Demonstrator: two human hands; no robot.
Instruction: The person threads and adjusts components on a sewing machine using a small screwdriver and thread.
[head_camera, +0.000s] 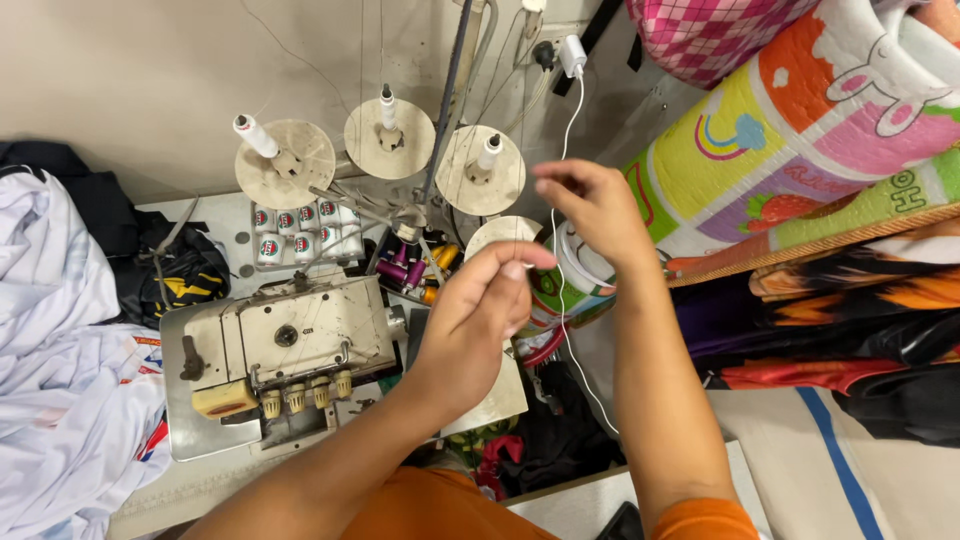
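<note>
My left hand (480, 305) is raised over the right end of a cream overlock sewing machine (290, 345), thumb and fingers pinched on a thin thread (521, 230) that runs up toward the thread stand. My right hand (590, 205) hovers higher and to the right, fingers pinched together, apparently on the same thread, though the thread is too fine to be sure. Behind the machine three round cone holders (390, 140) carry white thread cones.
White fabric (60, 380) is piled at the left with dark cloth behind it. Small thread spools (300, 230) sit behind the machine. A white charger cable (568, 150) hangs from a wall socket. Rolled patterned fabrics (800, 130) and folded cloth fill shelves at the right.
</note>
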